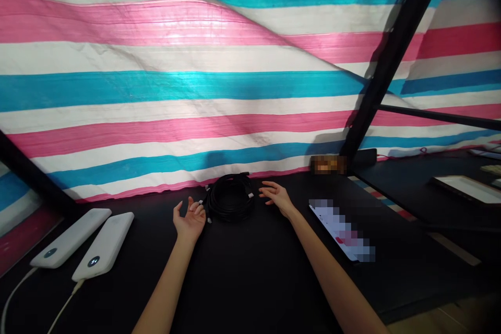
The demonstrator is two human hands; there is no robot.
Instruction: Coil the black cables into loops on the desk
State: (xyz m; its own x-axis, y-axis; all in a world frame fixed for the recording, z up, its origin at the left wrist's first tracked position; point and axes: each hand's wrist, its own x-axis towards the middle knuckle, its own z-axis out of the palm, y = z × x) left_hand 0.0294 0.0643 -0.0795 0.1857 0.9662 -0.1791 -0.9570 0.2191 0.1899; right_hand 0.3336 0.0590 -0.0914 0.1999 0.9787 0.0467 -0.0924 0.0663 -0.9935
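My left hand (190, 221) and right hand (277, 198) sit either side of the black cable coil (230, 198), fingers spread apart (both just clear of it, I think). The coil lies by the far edge of the table (250, 282).

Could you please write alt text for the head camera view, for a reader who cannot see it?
An open left hand and right hand hover on either side of a coiled black cable on a black table. Two white power banks lie to the left, and a striped pink, white and blue tarp hangs behind.
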